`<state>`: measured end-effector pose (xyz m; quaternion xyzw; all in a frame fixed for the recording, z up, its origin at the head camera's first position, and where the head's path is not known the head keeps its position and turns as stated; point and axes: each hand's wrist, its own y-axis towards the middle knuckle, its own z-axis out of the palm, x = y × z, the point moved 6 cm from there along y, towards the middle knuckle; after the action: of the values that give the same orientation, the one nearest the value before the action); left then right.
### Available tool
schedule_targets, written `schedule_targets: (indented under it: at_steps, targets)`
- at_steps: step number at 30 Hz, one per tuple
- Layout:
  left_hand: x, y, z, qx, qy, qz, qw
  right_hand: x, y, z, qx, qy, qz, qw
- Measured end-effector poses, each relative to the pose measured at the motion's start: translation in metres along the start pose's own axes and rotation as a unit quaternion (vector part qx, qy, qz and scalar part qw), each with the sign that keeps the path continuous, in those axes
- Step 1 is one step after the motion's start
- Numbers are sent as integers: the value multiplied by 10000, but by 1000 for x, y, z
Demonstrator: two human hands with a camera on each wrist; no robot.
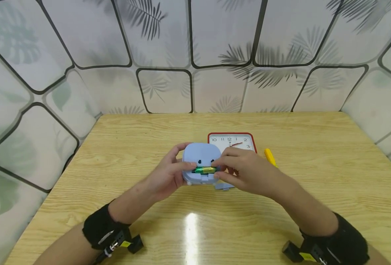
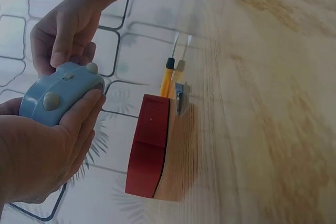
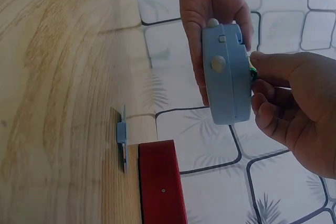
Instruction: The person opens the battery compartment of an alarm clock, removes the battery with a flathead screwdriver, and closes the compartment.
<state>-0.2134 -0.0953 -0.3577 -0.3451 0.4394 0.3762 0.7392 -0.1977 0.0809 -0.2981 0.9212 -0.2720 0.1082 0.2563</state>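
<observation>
My left hand [image 1: 168,173] holds a light blue rounded plastic device [image 1: 200,151], which looks like a small alarm clock, with its back turned up. The left thumb lies beside its open battery slot. A green and gold battery [image 1: 204,170] sits at that slot. With thumb and fingertips, my right hand [image 1: 248,167] pinches the battery's right end; in the right wrist view only a bit of green [image 3: 253,73] shows between these fingers. Small pale feet [image 2: 51,101] stick out from the device's edge. Its front face is hidden in the head view.
Behind the hands, a red-framed clock [image 1: 220,134] rests on the wooden table [image 1: 142,136]. A light blue battery cover [image 1: 224,186] lies under the right hand. To the right is a screwdriver with a yellow handle [image 1: 270,157]. Patterned wall stands behind the table.
</observation>
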Motion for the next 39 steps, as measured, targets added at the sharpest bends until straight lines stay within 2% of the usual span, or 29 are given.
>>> schedule_targets:
  at_steps: [6,14,21,25,30,39]
  targets:
    - [-1,-4,5,-115,10,160,9998,8,0,1,-95,-706,-38,9975]
    - [-1,-6,8,-269,-4,276,9993,11,0,3,-18,-1183,-86,9929]
    - [-2,-6,7,-266,-8,311,9992,5,-1,6,177,-793,102,9966]
    - [-2,-5,7,-257,17,291,9992,1,0,6,392,-249,430,9980]
    - [-1,-6,8,-294,38,260,9992,-4,0,9,595,247,803,9947]
    - [0,-7,6,-370,125,287,9988,-1,0,11,441,154,811,9956]
